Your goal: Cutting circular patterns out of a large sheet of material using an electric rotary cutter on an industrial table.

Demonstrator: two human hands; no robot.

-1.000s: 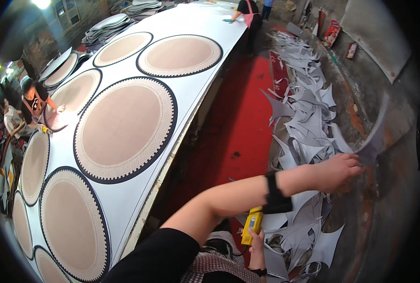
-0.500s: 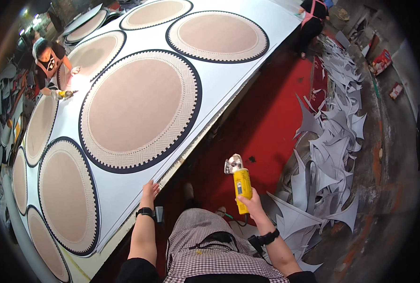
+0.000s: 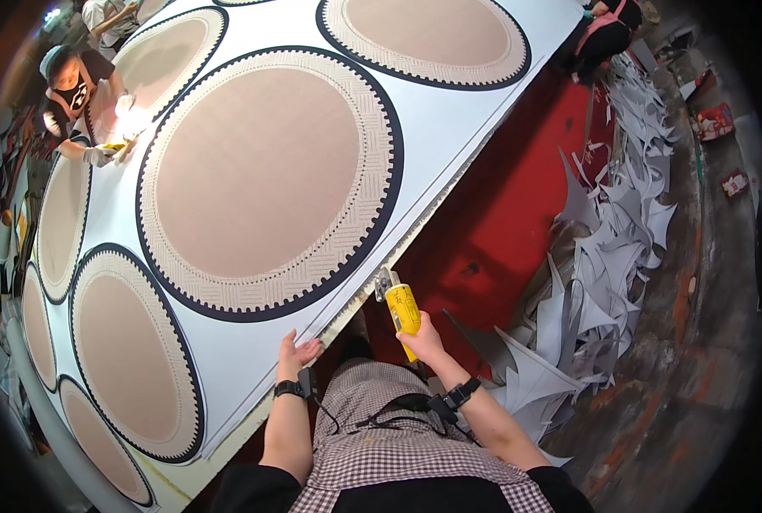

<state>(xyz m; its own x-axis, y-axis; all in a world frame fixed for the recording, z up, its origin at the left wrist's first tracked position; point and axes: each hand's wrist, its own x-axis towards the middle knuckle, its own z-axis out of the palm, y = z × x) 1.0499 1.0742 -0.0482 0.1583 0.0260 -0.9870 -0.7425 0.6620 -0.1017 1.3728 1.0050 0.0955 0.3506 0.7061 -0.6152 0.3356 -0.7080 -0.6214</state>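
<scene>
My right hand (image 3: 425,340) grips a yellow handheld electric rotary cutter (image 3: 404,308), its metal head close to the long edge of the table. I cannot tell whether the head touches that edge. My left hand (image 3: 297,352) is at the edge of the white sheet (image 3: 235,355), palm turned up and fingers apart, holding nothing I can see. The sheet covers the table and bears several large round patterns. Nearest to both hands is a big beige round (image 3: 257,175) with a patterned band and a dark toothed border.
A pile of grey-white offcuts (image 3: 603,248) lies along the red floor covering (image 3: 500,214) to my right. Across the table, a person (image 3: 77,94) in gloves works with a yellow tool under a bright light. Another person (image 3: 607,30) bends at the far right corner.
My right hand has brought the cutter left and up, to the table edge. The left hand has shifted slightly right and turned palm up. The view has moved closer to the table.
</scene>
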